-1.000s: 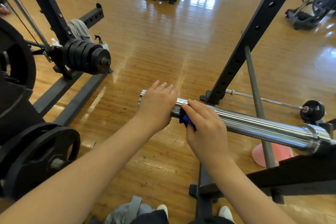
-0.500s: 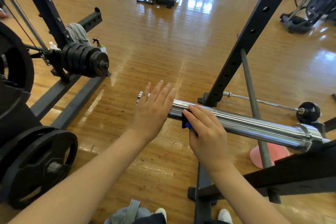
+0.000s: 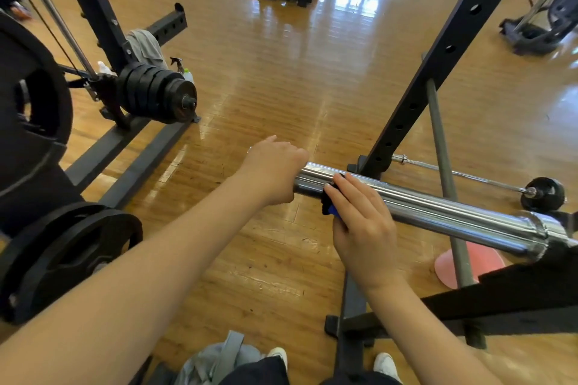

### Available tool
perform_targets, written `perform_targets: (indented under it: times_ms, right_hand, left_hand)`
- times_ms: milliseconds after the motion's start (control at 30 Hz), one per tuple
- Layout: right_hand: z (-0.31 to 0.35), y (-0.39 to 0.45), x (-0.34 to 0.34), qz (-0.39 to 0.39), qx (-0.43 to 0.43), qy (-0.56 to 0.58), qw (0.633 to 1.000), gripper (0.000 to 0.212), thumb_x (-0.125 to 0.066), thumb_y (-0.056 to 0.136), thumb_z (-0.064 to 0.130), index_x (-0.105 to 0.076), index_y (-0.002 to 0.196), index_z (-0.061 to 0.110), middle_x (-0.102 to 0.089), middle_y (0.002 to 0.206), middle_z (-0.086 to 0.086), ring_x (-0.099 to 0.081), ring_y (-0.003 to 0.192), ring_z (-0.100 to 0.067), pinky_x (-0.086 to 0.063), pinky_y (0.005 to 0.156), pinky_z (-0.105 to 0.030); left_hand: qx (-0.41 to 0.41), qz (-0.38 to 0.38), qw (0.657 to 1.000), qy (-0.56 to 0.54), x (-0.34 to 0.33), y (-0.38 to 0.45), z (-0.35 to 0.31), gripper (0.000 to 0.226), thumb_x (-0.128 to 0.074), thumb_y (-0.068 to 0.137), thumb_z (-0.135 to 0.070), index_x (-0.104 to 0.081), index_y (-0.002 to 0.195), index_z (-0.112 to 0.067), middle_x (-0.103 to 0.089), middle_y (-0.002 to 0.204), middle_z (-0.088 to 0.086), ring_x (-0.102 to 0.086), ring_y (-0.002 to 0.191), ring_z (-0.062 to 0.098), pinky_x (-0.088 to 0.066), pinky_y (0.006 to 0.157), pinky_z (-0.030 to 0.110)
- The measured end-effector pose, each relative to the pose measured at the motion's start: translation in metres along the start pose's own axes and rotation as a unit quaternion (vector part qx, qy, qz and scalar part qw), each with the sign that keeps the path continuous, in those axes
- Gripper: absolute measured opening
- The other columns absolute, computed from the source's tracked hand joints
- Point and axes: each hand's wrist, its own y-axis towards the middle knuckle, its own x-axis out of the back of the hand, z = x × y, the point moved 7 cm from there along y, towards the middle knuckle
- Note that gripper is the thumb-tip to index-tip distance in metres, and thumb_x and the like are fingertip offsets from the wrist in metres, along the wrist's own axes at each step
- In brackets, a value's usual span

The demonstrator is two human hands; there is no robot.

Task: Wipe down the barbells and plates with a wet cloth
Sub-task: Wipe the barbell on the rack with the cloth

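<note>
While under both palms: barbell sleeve [image 3: 438, 206], cloth [image 3: 329, 208] w/ right hand [image 3: 362, 222].

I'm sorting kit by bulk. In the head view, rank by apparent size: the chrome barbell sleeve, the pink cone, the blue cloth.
1. Chrome barbell sleeve, largest.
2. Pink cone, partly hidden by a post.
3. Blue cloth, mostly covered by the right hand, so its true size is unsure.

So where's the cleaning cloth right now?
In the head view, the blue cloth is under the right hand, pressed on the chrome barbell sleeve, just right of the left hand.
</note>
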Motion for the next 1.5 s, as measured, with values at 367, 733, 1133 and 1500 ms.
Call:
perform_targets:
  times_ms: [367, 733, 1133, 1500]
  right_hand:
    - [0.011, 0.004, -0.017, 0.025, 0.054, 0.010, 0.998, 0.031, -0.051, 0.090, 0.002, -0.066, 0.116, 0.006, -0.062, 0.124, -0.012, -0.049, 0.123, -0.024, -0.043, 0.102, -0.041]
    - [0.015, 0.008, -0.018, 0.037, -0.013, 0.006, 0.999, 0.037, -0.063, 0.083, -0.003, -0.062, 0.120, 0.000, -0.060, 0.126, -0.017, -0.053, 0.121, -0.031, -0.044, 0.101, -0.048]
    - [0.003, 0.002, 0.000, 0.033, -0.042, 0.011, 0.999, 0.049, -0.074, 0.069, -0.014, -0.065, 0.115, 0.001, -0.063, 0.120, -0.016, -0.056, 0.116, -0.030, -0.049, 0.094, -0.050]
    - [0.010, 0.000, -0.016, 0.027, 0.034, 0.000, 0.999, 0.032, -0.048, 0.090, 0.002, -0.063, 0.119, 0.004, -0.061, 0.126, -0.013, -0.049, 0.123, -0.025, -0.043, 0.101, -0.042]
  left_hand:
    - [0.024, -0.302, 0.950, 0.072, -0.010, -0.031, -0.005, 0.041, -0.050, 0.086, -0.005, -0.045, 0.127, -0.004, -0.058, 0.129, 0.016, -0.050, 0.125, 0.034, -0.024, 0.110, 0.048]
    - [-0.012, -0.240, 0.969, 0.060, -0.001, -0.019, -0.003, 0.076, -0.087, 0.051, -0.006, -0.061, 0.122, -0.002, -0.061, 0.124, 0.017, -0.055, 0.119, 0.036, -0.039, 0.100, 0.050]
    - [0.019, -0.248, 0.963, 0.103, -0.007, -0.023, -0.003, 0.064, -0.082, 0.058, -0.001, -0.061, 0.119, 0.001, -0.061, 0.125, 0.018, -0.053, 0.122, 0.037, -0.028, 0.104, 0.055]
    - [0.046, -0.255, 0.963, 0.078, -0.012, -0.037, -0.003, 0.077, -0.079, 0.067, -0.011, -0.040, 0.134, -0.005, -0.047, 0.141, 0.016, -0.040, 0.133, 0.034, -0.022, 0.110, 0.057]
